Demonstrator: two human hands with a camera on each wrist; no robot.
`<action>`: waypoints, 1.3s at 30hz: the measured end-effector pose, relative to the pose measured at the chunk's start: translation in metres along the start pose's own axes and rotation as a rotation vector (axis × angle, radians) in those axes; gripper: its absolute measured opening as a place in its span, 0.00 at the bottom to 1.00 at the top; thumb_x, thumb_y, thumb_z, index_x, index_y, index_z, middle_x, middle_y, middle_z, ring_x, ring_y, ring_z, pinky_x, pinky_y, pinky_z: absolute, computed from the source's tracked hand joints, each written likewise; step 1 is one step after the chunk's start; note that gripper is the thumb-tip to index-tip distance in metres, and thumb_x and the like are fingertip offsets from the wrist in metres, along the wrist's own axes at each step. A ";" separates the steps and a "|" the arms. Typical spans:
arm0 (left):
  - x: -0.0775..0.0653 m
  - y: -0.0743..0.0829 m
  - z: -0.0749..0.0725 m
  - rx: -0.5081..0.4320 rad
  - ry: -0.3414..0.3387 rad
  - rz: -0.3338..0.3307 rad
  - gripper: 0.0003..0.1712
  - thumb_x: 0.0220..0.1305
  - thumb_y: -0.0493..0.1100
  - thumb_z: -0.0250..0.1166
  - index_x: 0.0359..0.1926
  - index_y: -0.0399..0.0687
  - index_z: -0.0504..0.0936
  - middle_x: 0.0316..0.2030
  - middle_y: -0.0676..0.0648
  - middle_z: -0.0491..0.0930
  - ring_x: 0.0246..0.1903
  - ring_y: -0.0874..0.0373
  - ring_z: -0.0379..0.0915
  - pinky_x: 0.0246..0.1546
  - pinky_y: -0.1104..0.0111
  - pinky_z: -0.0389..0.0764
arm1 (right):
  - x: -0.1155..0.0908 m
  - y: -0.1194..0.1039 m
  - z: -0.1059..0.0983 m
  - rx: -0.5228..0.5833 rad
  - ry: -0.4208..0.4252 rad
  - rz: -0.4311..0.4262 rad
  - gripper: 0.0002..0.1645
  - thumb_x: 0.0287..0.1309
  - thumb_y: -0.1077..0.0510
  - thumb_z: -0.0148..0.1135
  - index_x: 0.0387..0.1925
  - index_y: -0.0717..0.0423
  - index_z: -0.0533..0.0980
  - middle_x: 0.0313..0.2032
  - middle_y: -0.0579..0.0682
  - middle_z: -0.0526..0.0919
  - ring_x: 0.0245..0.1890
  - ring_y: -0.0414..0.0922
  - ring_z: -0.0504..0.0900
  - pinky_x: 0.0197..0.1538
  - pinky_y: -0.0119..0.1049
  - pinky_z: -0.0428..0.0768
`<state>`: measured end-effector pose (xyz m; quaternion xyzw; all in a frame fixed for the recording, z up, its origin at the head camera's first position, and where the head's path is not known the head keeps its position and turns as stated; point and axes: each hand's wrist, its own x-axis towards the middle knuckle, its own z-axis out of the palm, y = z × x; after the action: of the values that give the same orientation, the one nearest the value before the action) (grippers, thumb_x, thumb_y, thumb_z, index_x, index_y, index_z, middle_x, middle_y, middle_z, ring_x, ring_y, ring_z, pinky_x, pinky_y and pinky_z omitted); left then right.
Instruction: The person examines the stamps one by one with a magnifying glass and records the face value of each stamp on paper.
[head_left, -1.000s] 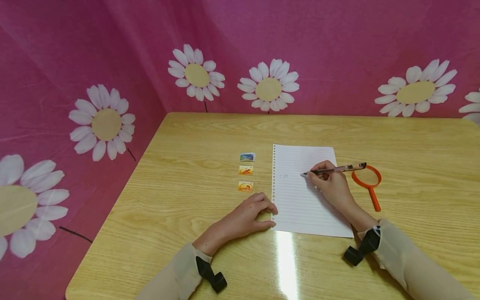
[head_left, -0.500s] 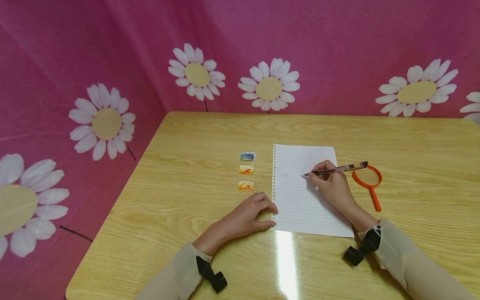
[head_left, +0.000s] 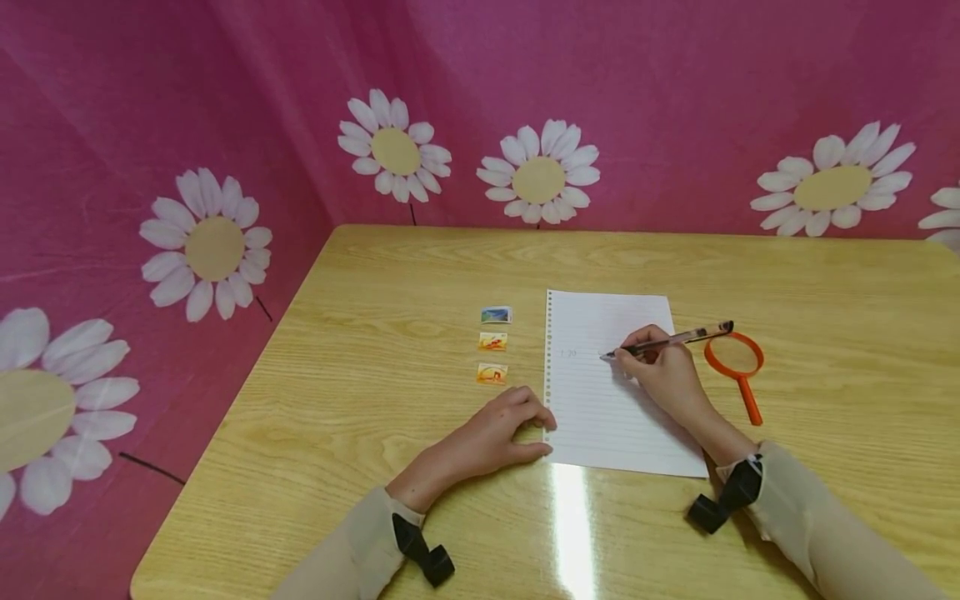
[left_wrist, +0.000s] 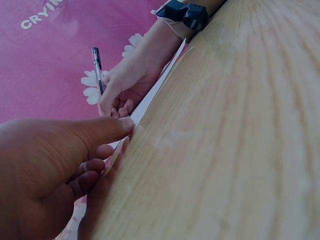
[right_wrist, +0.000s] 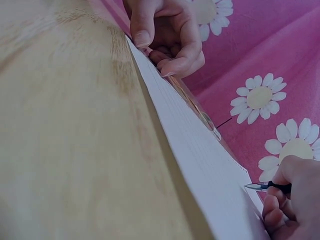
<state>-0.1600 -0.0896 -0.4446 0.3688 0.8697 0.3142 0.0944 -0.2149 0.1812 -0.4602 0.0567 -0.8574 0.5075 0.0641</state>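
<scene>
My right hand grips a black-capped clear gel pen, its tip down at a white lined sheet of paper. Faint pencil-thin writing shows on the sheet, left of the tip. In the right wrist view the pen's pointed tip meets the page. My left hand rests on the table with thumb and fingertips at the sheet's punched left edge, fingers loosely bent. The left wrist view has that thumb lying along the paper's edge.
Three small picture stamps lie in a column left of the sheet: a blue one, then two yellow ones, the nearest stamp close beyond my left hand. An orange magnifying glass lies to the right. A pink flowered cloth backs the wooden table.
The pen tip has shifted very slightly down and left on the sheet, with the right hand's fingers. The left hand, paper, stamps and magnifying glass stay in place.
</scene>
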 end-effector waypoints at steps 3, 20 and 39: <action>0.000 0.000 0.001 -0.001 0.000 0.002 0.11 0.65 0.46 0.66 0.47 0.49 0.82 0.44 0.50 0.75 0.45 0.61 0.70 0.52 0.71 0.73 | -0.001 -0.001 0.000 -0.003 0.002 -0.004 0.07 0.59 0.64 0.64 0.36 0.63 0.75 0.26 0.41 0.75 0.21 0.32 0.68 0.23 0.27 0.68; 0.000 0.000 0.001 -0.001 0.006 -0.013 0.12 0.64 0.46 0.67 0.46 0.49 0.81 0.44 0.50 0.75 0.44 0.61 0.71 0.51 0.71 0.73 | -0.001 0.002 -0.002 0.026 0.059 -0.009 0.07 0.61 0.65 0.62 0.36 0.64 0.72 0.21 0.38 0.74 0.17 0.32 0.72 0.20 0.27 0.69; 0.000 -0.001 0.002 -0.005 0.007 -0.002 0.12 0.64 0.46 0.67 0.46 0.49 0.81 0.44 0.50 0.75 0.44 0.61 0.71 0.50 0.72 0.74 | -0.001 0.005 -0.002 -0.017 0.059 -0.056 0.07 0.60 0.65 0.63 0.36 0.63 0.73 0.24 0.43 0.74 0.19 0.31 0.70 0.22 0.26 0.69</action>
<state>-0.1601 -0.0892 -0.4463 0.3668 0.8696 0.3174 0.0927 -0.2146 0.1851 -0.4634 0.0651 -0.8574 0.4998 0.1038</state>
